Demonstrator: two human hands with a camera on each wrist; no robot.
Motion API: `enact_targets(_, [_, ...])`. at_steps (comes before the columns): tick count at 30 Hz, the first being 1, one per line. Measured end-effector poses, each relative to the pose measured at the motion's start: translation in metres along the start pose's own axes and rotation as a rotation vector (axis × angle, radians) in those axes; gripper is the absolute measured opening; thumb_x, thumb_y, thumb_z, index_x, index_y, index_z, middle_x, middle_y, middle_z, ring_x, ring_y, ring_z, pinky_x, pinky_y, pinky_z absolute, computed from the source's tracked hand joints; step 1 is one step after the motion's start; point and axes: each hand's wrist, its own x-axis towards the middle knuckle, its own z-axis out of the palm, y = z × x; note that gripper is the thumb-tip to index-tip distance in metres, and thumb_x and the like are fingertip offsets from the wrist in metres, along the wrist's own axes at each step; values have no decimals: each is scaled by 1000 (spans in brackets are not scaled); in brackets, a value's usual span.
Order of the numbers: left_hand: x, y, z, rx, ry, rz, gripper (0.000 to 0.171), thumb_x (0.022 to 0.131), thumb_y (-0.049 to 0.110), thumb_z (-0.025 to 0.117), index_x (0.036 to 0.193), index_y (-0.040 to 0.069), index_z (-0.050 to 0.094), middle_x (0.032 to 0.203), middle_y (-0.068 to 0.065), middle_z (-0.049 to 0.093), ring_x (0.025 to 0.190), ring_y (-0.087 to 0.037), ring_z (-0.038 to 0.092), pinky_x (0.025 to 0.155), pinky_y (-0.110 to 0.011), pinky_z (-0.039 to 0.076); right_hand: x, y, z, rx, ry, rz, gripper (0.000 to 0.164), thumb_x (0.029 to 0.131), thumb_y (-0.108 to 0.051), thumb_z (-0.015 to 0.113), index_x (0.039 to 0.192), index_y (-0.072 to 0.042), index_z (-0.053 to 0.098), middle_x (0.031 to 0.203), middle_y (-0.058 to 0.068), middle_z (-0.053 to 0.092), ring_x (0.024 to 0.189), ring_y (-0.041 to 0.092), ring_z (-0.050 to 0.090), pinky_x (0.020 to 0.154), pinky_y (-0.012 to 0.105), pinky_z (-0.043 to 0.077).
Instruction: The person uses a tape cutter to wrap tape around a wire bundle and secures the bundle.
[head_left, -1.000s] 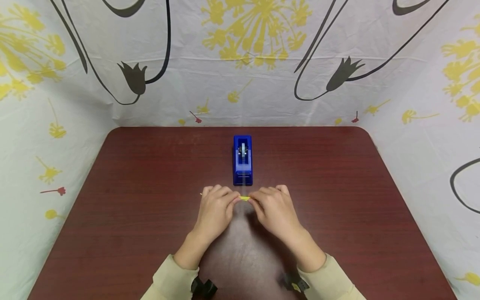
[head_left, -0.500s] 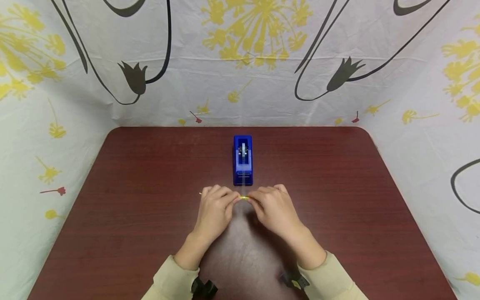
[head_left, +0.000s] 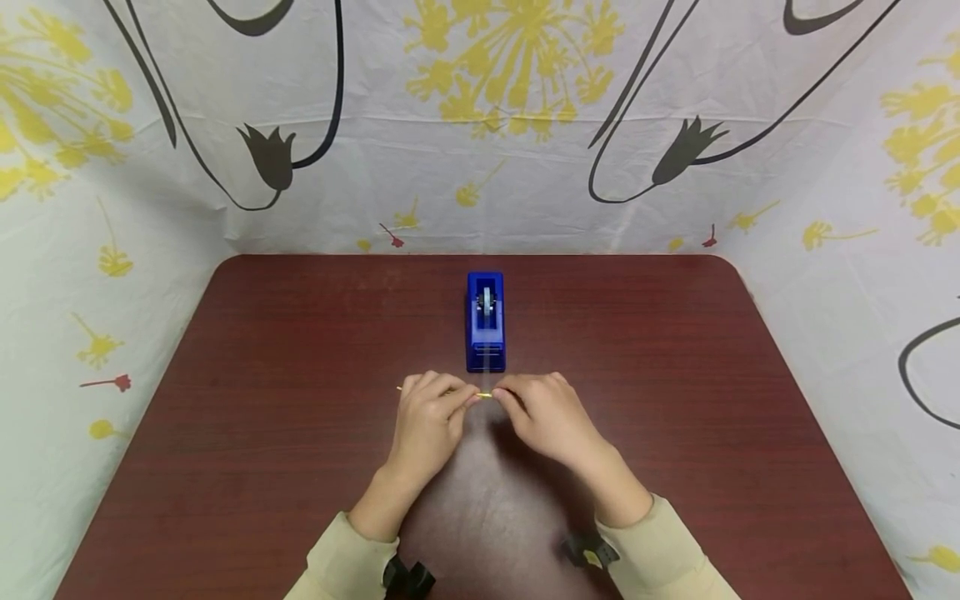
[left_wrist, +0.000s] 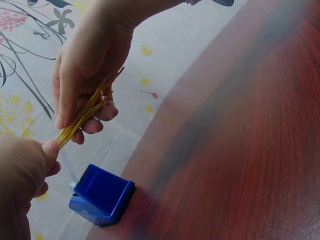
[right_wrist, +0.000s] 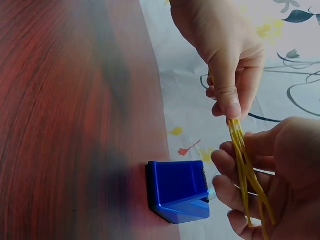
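In the head view a bundle of thin yellow strands point(head_left: 485, 395) spans the short gap between two hands. My left hand point(head_left: 429, 421) pinches it between thumb and fingers, and one tip pokes out past that hand's far side. Thumb and fingertips of my right hand point(head_left: 553, 421) hold the other part. The right wrist view shows the loose strand ends point(right_wrist: 262, 200) fanning across the right hand's curled fingers. Just ahead of the hands stands a blue tape dispenser point(head_left: 486, 321); a strip of clear tape point(head_left: 487, 377) runs from it to the bundle.
A dark red-brown table point(head_left: 300, 333) lies under the hands. Behind and beside it hangs a white cloth point(head_left: 375, 167) with yellow and dark floral prints. Dark wrist devices show at the sleeves point(head_left: 348, 562).
Less yellow shows between the hands, and the strands there look narrower. The right hand's fingers have shifted slightly around the bundle. Left hand and dispenser stay in place.
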Motion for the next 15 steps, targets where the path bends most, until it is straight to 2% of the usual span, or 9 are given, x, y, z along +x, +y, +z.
enact_targets(3, [-1, -1, 1, 1, 0, -4, 6, 85, 16, 81, 88, 10, 81, 83, 2, 70, 72, -19, 60, 73, -39, 43, 2, 3, 1, 67, -54, 41, 21, 102, -17, 62, 84, -13, 73, 61, -11, 53, 56, 6, 48, 65, 36, 46])
enact_targets(6, [-2, -2, 1, 6, -8, -6, 6, 86, 16, 80, 88, 10, 82, 83, 2, 70, 73, -19, 60, 73, -39, 43, 3, 6, 2, 147, -105, 90, 27, 103, -18, 60, 79, -12, 70, 57, -11, 43, 52, 5, 40, 57, 30, 41])
enact_targets(9, [-2, -2, 1, 9, -15, -5, 7, 87, 16, 80, 88, 10, 82, 83, 2, 70, 74, -19, 61, 73, -39, 43, 4, 9, 3, 203, -131, 126, 30, 103, -19, 59, 76, -13, 68, 57, -11, 41, 51, 5, 37, 53, 27, 36])
enact_targets(15, [-2, -2, 0, 11, -21, -6, 7, 85, 16, 81, 88, 10, 82, 84, 2, 70, 74, -19, 61, 73, -39, 43, 5, 10, 5, 212, -140, 144, 27, 103, -20, 60, 78, -11, 68, 60, -9, 43, 54, 6, 38, 54, 27, 36])
